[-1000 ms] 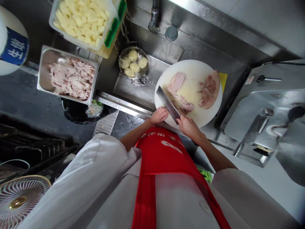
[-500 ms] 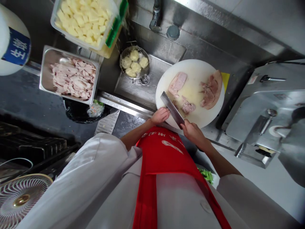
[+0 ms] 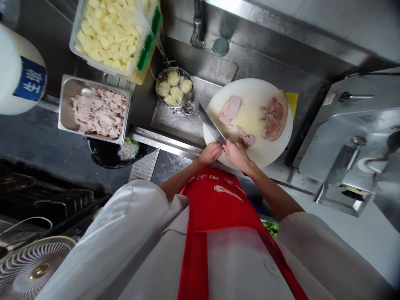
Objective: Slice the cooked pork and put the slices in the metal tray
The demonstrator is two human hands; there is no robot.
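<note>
My right hand (image 3: 236, 155) grips the handle of a cleaver (image 3: 211, 123), whose blade slants up and left over the edge of a round white cutting board (image 3: 271, 156). Close beside it, my left hand (image 3: 210, 153) rests at the board's near edge with its fingers curled together; whatever they hold is hidden. On the board lie a block of pale cooked meat (image 3: 230, 110), a small torn clump of meat (image 3: 246, 139) near my right hand, and a larger piece with a rind (image 3: 275, 117) at the right.
Left of the board is a steel sink (image 3: 200, 93) holding a pot (image 3: 191, 92) of peeled potatoes under a faucet (image 3: 197, 31). Further left stand a steel pan (image 3: 66, 100) of sliced meat and a tub (image 3: 73, 39) of diced potatoes. A metal slicing machine (image 3: 328, 137) stands right.
My right hand has brought the cleaver left, so its blade tip now sticks out past the board's edge. Both hands are now close together. The view has shifted slightly.
</note>
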